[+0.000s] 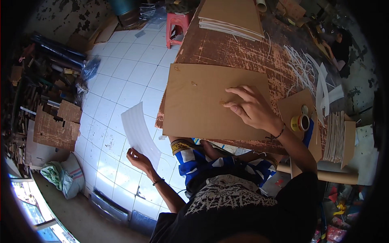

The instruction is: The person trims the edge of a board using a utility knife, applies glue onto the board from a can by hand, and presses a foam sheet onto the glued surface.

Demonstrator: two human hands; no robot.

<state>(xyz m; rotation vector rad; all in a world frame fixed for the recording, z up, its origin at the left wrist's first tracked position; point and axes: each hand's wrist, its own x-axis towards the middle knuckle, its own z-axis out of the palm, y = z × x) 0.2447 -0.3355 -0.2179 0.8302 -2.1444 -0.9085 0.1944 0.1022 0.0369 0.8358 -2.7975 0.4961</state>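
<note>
A thin white flexible sheet (139, 127) is pinched along its lower edge by my left hand (140, 160), out to the left of the table and above the tiled floor. The sheet bows slightly. On the table's near end lies a flat brown cardboard panel (202, 113). My right hand (253, 107) is over the panel's right half, thumb and fingers apart, with nothing visibly held. Close to its fingertips is a small amber glue-like dab (222, 103). Another such dab (194, 84) sits farther left, and a third (177, 68) marks the far left corner.
Stacked brown panels with white edges (231, 24) lie at the table's (227, 50) far end. White strips (302, 67) are heaped on the right, near an opened yellow can (300, 122) and an upright row of sheets (334, 135). A red stool (177, 29) stands beyond.
</note>
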